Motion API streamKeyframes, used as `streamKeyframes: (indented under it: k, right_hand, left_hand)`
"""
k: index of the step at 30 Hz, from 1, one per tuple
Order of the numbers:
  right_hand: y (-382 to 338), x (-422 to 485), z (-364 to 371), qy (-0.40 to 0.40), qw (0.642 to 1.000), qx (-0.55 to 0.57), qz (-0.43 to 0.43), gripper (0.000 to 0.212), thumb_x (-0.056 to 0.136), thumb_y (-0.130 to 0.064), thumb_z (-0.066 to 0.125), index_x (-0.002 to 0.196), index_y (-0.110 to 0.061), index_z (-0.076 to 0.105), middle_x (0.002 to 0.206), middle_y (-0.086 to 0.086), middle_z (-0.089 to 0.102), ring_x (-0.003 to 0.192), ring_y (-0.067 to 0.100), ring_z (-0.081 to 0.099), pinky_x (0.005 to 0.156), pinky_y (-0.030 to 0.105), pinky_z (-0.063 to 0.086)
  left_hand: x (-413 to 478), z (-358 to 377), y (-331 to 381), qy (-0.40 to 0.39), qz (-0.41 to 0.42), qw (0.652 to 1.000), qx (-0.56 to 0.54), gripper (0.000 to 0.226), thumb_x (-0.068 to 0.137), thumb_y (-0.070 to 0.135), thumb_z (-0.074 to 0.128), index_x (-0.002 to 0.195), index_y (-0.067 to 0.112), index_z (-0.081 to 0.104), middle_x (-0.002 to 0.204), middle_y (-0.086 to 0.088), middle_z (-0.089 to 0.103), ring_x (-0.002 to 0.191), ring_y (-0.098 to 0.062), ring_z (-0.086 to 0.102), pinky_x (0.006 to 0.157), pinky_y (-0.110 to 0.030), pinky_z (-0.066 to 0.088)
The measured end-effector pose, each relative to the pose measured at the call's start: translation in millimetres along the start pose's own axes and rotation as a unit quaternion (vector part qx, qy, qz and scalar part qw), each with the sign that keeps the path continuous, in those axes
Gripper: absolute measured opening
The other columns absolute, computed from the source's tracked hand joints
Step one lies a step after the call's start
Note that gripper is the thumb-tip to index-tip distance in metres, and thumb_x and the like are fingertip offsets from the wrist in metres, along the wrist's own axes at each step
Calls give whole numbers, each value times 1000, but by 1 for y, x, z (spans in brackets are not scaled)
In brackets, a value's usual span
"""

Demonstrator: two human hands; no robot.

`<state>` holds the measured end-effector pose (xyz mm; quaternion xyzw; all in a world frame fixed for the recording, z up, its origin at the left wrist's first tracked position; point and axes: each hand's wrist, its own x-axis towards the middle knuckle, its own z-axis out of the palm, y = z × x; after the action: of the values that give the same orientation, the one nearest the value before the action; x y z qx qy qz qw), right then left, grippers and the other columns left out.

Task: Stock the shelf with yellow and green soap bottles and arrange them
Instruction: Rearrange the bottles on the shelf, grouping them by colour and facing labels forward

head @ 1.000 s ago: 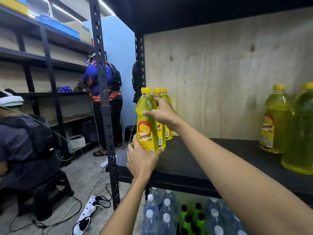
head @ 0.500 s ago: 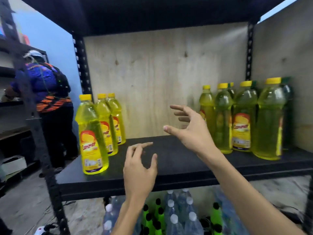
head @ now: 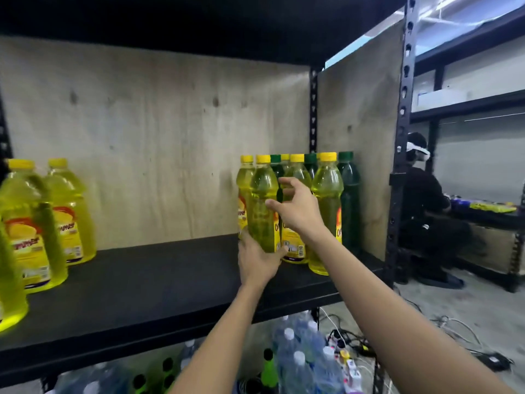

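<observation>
Two hands meet mid-frame: the left hand grips the base of a yellow-capped clear yellow soap bottle in the right-hand cluster on the black metal shelf; the right hand, fingers spread, holds nothing. Dark green plastic bottles behind are mostly hidden.

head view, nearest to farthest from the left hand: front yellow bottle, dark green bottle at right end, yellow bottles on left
1. front yellow bottle: in the left hand
2. dark green bottle: right end
3. left yellow bottles: shelf's far end
</observation>
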<state>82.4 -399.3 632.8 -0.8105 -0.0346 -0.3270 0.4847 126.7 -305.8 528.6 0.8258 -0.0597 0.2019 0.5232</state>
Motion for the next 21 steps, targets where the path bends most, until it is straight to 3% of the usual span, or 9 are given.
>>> streamKeyframes:
  k: [4, 10, 14, 16, 19, 21]
  right_hand:
    - [-2, 12, 7, -3, 1000, 1, -16, 68, 81, -19, 80, 141, -20, 48, 129, 7, 62, 106, 22, 66, 89, 41, 57]
    - [-3, 25, 8, 16, 999, -4, -32, 83, 76, -24, 85, 147, -22, 42, 142, 7, 55, 132, 24, 51, 105, 43, 48]
    - [-11, 27, 0, -78, 996, 32, -9, 95, 70, -30, 89, 150, -22, 39, 141, -1, 55, 127, 17, 52, 97, 30, 47]
    - [-16, 26, 3, -107, 993, 46, -22, 94, 67, -33, 90, 147, -20, 44, 135, -7, 58, 123, 14, 55, 98, 30, 49]
    - [-28, 24, 25, -75, 995, 35, -58, 97, 64, -43, 90, 146, -18, 46, 134, -3, 60, 122, 14, 57, 103, 36, 50]
    - [-41, 25, 51, -38, 996, 36, -74, 94, 64, -45, 90, 143, -18, 48, 128, -3, 62, 119, 14, 57, 103, 35, 49]
  left_hand:
    - [16, 5, -3, -24, -26, 999, 4, 101, 70, 50, 83, 148, 15, 29, 144, -10, 50, 133, -32, 47, 107, -46, 43]
    - [21, -8, -16, -73, 18, 996, -39, 85, 74, 45, 82, 143, 20, 39, 135, -3, 59, 125, -24, 55, 104, -42, 48]
    - [26, -40, -28, -154, 71, 984, -60, 84, 74, 39, 85, 143, 27, 38, 132, 6, 62, 122, -16, 58, 106, -40, 47]
    - [29, -59, -35, -177, 84, 980, -45, 89, 71, 45, 85, 144, 29, 36, 133, 7, 61, 122, -14, 58, 105, -40, 48]
    - [36, -89, -41, -162, 95, 982, -34, 97, 62, 54, 86, 143, 32, 37, 128, 12, 62, 118, -10, 60, 103, -40, 50]
    - [43, -107, -44, -107, 106, 989, -13, 90, 67, 44, 87, 142, 32, 37, 124, 15, 60, 115, -9, 60, 100, -36, 51]
